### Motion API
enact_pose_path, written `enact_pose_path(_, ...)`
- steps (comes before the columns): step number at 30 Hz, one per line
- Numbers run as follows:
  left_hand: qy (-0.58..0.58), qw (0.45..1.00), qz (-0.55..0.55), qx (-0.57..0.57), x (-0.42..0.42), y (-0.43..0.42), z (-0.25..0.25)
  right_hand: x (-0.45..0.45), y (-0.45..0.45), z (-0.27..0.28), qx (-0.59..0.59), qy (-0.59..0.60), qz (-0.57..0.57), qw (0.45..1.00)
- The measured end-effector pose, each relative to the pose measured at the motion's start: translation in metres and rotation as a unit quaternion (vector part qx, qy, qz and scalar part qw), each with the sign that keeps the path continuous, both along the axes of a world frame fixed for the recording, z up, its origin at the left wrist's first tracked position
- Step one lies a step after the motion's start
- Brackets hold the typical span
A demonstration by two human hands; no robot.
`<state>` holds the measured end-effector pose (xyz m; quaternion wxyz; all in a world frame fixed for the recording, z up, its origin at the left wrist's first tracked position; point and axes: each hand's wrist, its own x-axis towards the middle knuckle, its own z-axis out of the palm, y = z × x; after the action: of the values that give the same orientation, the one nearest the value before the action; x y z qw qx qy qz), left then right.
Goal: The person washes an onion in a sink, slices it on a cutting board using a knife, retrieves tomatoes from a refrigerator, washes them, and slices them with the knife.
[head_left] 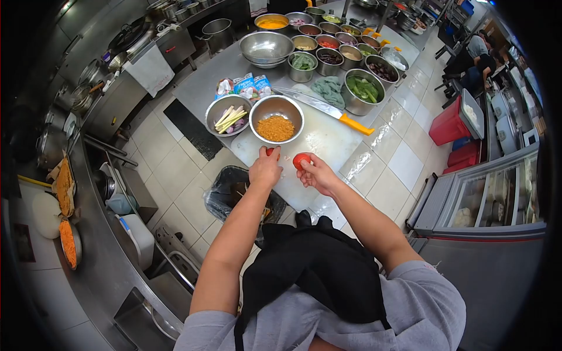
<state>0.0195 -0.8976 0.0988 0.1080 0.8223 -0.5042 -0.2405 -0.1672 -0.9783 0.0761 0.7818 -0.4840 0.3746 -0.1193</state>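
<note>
Head view: my right hand [317, 176] is pinching a red tomato [301, 161] between thumb and curled fingers, just above the white cutting board [319, 143]. My left hand [266, 171] is curling nearly closed around a mostly hidden red piece [270, 151]. Ahead, a steel bowl [276, 104] is holding orange-brown crumbs [276, 129]; a yellow-handled knife [323, 109] is lying beyond.

Seen from here, the person's bare left arm [237, 243] runs forward, slightly bent, wrist near straight; bare left hand [266, 171] sits back up, fingers bent forward in a grip. Bare right arm [372, 219] reaches forward and inward, elbow out to the side; bare right hand [318, 175] is turned thumb side up, thumb and fingers curled in a grip. Hands near each other, not touching.
</note>
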Motion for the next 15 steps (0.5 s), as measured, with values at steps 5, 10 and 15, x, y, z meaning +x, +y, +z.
enact_pose_path(5,-0.044,0.997,0.040,0.051,0.007,-0.022,-0.018,-0.032,0.006,0.004,0.137,-0.170,-0.012,0.976)
enact_pose_path(10,0.301,0.939,0.138,-0.092,0.025,0.037,-0.019,-0.035,0.005,-0.002,0.270,-0.286,0.043,0.918)
enact_pose_path(15,0.475,0.810,0.278,-0.201,0.031,0.164,-0.016,-0.010,0.016,-0.024,0.345,-0.309,0.145,0.874)
